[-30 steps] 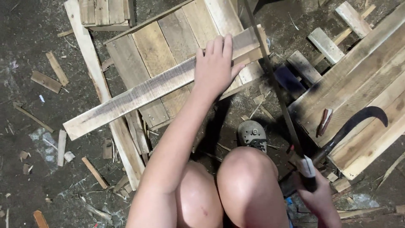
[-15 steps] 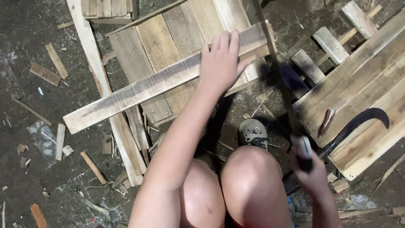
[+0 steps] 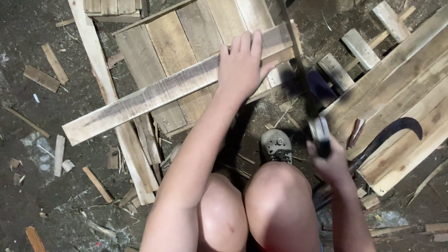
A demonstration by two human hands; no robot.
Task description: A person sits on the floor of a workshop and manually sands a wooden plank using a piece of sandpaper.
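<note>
- Head view: left hand (image 3: 242,65) lies flat, fingers spread, pressing the plank (image 3: 177,88) across the pallet (image 3: 186,28) on the floor.
- Right hand (image 3: 329,161) clenched around the saw (image 3: 303,79) handle.
- Plank: stiff, rough, light; hold flat near the cut.
- Against earlier frame: saw handle raised, blade blurred; left hand unmoved.

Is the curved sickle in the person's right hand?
No, the sickle lies on the boards, while the right hand grips a saw.
</note>
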